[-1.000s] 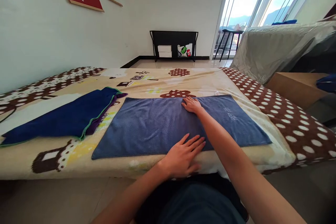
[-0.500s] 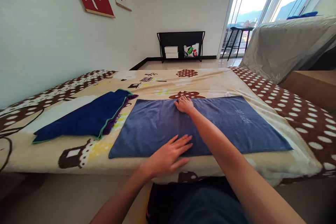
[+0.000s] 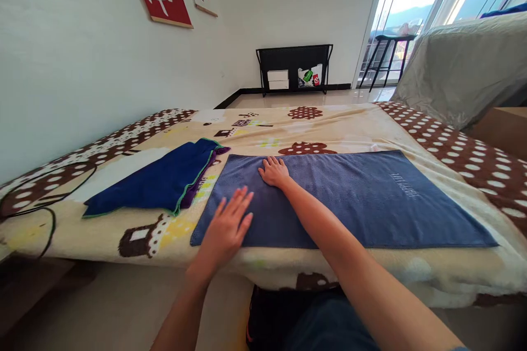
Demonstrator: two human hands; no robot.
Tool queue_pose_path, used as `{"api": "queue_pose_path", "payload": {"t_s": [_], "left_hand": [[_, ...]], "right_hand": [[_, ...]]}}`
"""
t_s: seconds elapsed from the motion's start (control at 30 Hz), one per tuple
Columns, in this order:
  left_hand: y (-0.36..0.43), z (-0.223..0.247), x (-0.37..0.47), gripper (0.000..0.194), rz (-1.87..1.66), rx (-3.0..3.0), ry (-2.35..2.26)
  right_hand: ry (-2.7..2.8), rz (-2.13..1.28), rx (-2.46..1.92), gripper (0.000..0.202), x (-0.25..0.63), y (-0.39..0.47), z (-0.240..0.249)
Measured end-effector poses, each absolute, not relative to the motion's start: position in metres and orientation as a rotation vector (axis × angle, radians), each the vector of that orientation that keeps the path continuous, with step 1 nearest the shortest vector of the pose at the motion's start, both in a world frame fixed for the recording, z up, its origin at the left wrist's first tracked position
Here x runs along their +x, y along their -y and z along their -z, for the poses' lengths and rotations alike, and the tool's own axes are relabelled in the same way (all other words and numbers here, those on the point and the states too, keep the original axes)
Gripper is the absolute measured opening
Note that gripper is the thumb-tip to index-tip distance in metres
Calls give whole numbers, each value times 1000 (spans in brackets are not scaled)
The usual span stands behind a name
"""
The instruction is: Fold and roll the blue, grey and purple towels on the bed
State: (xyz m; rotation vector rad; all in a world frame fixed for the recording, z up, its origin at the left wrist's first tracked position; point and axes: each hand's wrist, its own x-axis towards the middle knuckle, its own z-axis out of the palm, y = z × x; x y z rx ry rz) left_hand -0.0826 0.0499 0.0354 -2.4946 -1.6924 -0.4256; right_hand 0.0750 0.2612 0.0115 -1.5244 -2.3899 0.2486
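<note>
A grey-blue towel (image 3: 346, 197) lies spread out on the bed, with light lettering near its right end. My right hand (image 3: 274, 171) rests on the towel near its far edge, fingers extended and palm down. Over the near left part of the towel is my left hand (image 3: 229, 226), its fingers spread and slightly blurred; whether it touches the cloth I cannot tell. Neither hand holds anything. To the left of the towel, a dark blue cloth (image 3: 152, 178) with green edging lies over a purple cloth (image 3: 197, 182).
A patterned beige and brown blanket (image 3: 230, 137) covers the bed. A black cable (image 3: 53, 233) curls at the left edge. Beyond the bed stand a black rack (image 3: 294, 60) and a stool (image 3: 389, 52). A cardboard box (image 3: 504, 129) and a plastic-covered object (image 3: 465, 66) are on the right.
Both hands have moved left along the towel, my left hand farther and slightly away from me. The view has shifted a little to the left. The towel stays flat.
</note>
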Motion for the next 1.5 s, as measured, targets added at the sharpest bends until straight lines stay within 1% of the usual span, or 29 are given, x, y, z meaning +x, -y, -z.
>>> {"api": "queue_pose_path", "payload": {"t_s": [0.07, 0.13, 0.27, 0.4, 0.5, 0.57, 0.77, 0.9, 1.03, 1.17, 1.27, 1.37, 1.5], "left_hand": [[-52, -27, -115, 55, 403, -2341, 1818], [-49, -17, -140, 55, 322, -2338, 1846], [-36, -14, -158, 52, 223, -2345, 1904], [-37, -19, -142, 51, 354, -2087, 2002], [-41, -14, -128, 53, 401, -2178, 1880], [-40, -6, -122, 53, 400, -2231, 1847], [-10, 25, -121, 60, 603, -1983, 1951], [11, 42, -125, 63, 700, -1903, 1991], [20, 51, -131, 61, 768, -1912, 2033], [22, 45, -135, 57, 895, -1885, 2087], [18, 30, -134, 53, 1002, -1792, 2162], [7, 8, -122, 50, 1079, -1818, 2130], [-41, -24, -91, 50, 957, -2094, 2022]], "right_hand": [[2391, -254, -1526, 59, 68, -262, -12], [2397, -246, -1484, 61, 58, -262, -14], [2461, -248, -1307, 59, 18, -256, -17], [2494, -297, -1241, 60, -31, -251, -18], [2453, -326, -1296, 62, -50, -260, -17], [2440, -352, -1339, 63, -54, -270, -15], [2462, -391, -1351, 61, -57, -292, -10], [2491, -373, -1283, 64, -48, -288, -13], [2530, -325, -1186, 66, -16, -283, -17], [2535, -315, -1248, 62, 40, -291, -23], [2573, -320, -1268, 60, 95, -294, -27], [2621, -324, -1265, 60, 162, -284, -23], [2605, -305, -1337, 65, 260, -265, -8]]}}
